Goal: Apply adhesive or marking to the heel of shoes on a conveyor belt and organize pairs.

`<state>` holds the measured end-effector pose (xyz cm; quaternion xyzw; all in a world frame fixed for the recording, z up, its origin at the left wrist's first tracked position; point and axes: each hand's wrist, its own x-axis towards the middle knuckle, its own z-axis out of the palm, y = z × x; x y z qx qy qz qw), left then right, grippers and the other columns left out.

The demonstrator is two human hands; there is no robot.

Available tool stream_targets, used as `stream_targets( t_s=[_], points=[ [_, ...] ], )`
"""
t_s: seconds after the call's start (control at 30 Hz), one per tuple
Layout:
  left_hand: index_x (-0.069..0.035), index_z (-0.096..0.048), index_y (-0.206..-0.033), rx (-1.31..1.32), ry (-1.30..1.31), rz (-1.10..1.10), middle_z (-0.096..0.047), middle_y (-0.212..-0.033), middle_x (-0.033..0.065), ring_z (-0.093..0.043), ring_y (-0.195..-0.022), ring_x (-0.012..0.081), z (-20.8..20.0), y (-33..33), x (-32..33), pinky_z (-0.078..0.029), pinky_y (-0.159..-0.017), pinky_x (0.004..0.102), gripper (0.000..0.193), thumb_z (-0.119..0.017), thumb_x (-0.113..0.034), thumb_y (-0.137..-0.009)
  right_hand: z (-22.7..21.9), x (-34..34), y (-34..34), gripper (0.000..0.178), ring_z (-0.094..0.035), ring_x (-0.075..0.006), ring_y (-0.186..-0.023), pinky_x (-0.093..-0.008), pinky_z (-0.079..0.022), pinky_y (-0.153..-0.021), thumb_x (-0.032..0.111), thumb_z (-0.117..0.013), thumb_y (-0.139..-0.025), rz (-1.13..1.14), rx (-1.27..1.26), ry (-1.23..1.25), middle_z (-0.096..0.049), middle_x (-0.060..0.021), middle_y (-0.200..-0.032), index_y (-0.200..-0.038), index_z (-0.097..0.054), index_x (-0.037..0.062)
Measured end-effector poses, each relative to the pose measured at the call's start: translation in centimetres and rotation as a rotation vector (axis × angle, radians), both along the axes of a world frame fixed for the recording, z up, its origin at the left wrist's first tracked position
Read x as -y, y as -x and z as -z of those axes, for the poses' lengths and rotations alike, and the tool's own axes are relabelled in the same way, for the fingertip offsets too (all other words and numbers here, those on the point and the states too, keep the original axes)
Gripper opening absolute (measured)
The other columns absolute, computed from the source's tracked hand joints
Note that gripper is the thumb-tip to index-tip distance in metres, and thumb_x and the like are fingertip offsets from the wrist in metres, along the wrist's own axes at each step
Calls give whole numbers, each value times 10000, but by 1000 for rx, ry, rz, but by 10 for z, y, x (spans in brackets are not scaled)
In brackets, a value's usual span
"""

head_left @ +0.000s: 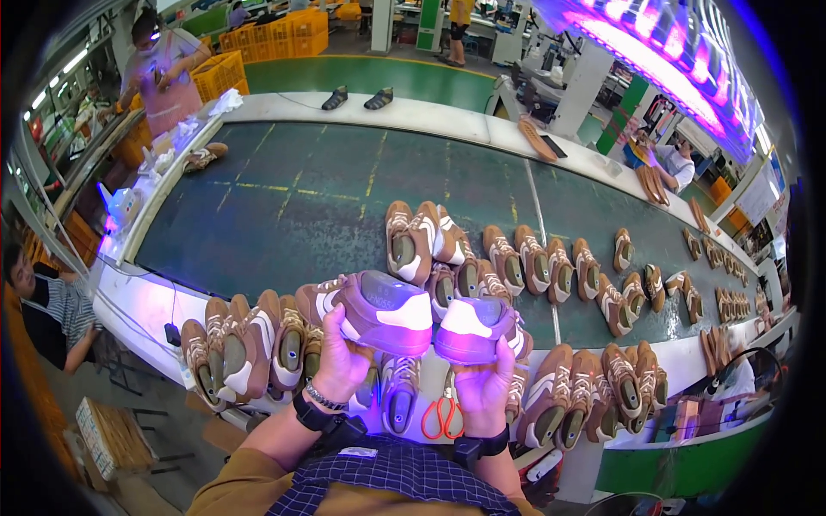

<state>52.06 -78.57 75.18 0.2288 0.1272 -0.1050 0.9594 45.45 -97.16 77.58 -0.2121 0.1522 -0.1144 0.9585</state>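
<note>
Brown-and-white suede sneakers: left hand [340,365] grips one [370,311], right hand [483,387] the other [477,327], soles up; inspection step, likely turning next.

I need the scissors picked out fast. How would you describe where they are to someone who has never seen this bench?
Start at the white near edge of the conveyor table, where brown shoes are lined up. Just beside the right hand, which holds up a shoe sole-up, lie the scissors. Their red loop handles are the only red thing among the brown and white shoes.

Each hand [340,365] [483,389] holds a brown shoe [370,310] [477,325] above the conveyor belt [284,215].
</note>
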Motion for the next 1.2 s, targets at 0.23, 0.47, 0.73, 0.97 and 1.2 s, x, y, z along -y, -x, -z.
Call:
stream_targets(
  t_s=[0.23,0.47,0.73,0.97,1.2],
  points=[
    [-105,-525,-1175,-6,-21,-41,-603,-1131,21,-580,-1031,173,-5,0,-3,-479,-896,331,432,-612,-361,-838,5,-3,-8,507,-518,-261,-1144,-453,-448,-959,298,-587,-867,27,-34,-9,-517,-112,-1252,-1286,-420,65],
    [-104,-527,-1170,-18,-74,-88,-610,-1116,25,-587,-1022,167,-4,-3,1,-476,-899,314,439,-612,-373,-834,2,-4,-11,488,-540,-242,-1113,-435,-468,-934,290,-593,-869,56,-18,21,-538,-90,-1224,-1274,-431,72],
    [-99,-519,-1182,5,-66,-62,-603,-1131,30,-577,-1044,176,0,-8,5,-467,-920,331,445,-603,-372,-842,2,-4,-12,465,-555,-214,-1086,-399,-467,-933,303,-595,-874,98,-16,92,-552,-77,-1211,-1246,-452,64],
    [-97,-500,-1210,36,-74,-52,-587,-1161,35,-560,-1075,185,4,-10,11,-449,-946,348,468,-600,-370,-844,4,3,-13,430,-556,-206,-1082,-388,-470,-924,303,-569,-889,97,-15,105,-561,-72,-1196,-1228,-468,60],
    [-94,-491,-1223,39,-80,-52,-577,-1174,38,-548,-1090,185,9,-12,15,-434,-962,352,480,-600,-368,-845,6,5,-15,425,-561,-198,-1072,-373,-475,-908,318,-560,-888,106,-42,118,-570,-65,-1180,-1218,-476,63]
  ],
)
